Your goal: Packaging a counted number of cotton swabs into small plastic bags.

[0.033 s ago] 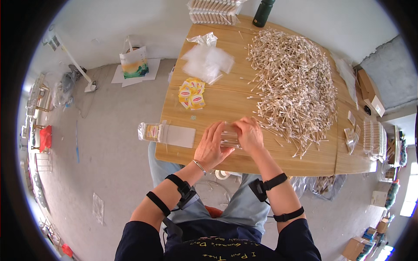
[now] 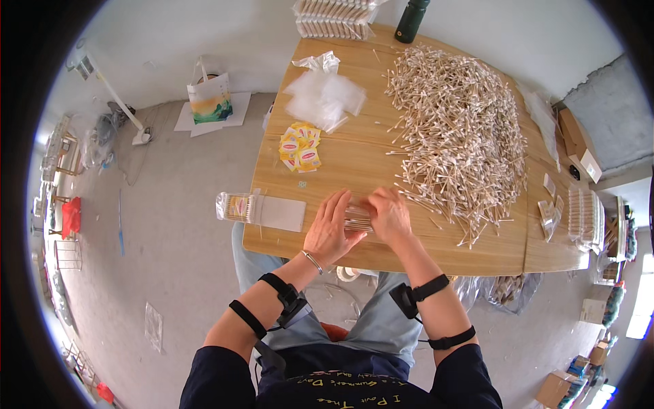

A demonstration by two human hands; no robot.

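My left hand point(image 2: 329, 229) and my right hand point(image 2: 390, 215) are close together at the table's near edge. Between them lies a bundle of cotton swabs point(image 2: 357, 223), with a clear, shiny film over part of it. The left fingers and thumb wrap round its left side; the right fingers are curled at its far right end and partly hide it. A loose heap of cotton swabs point(image 2: 456, 136) spreads to the right. Left of my hands, a clear packet of swabs point(image 2: 238, 206) with a yellow label lies against a white card point(image 2: 283, 213).
Yellow-and-white labels point(image 2: 300, 147) and thin clear bags point(image 2: 325, 95) lie on the table's point(image 2: 381, 153) left side. At its far edge stand stacked swab packs point(image 2: 334, 27) and a dark green bottle point(image 2: 413, 22). More swab packs point(image 2: 586, 217) sit at the right end.
My right hand has shifted very slightly left and toward me over the bundle. The left hand stays where it was.
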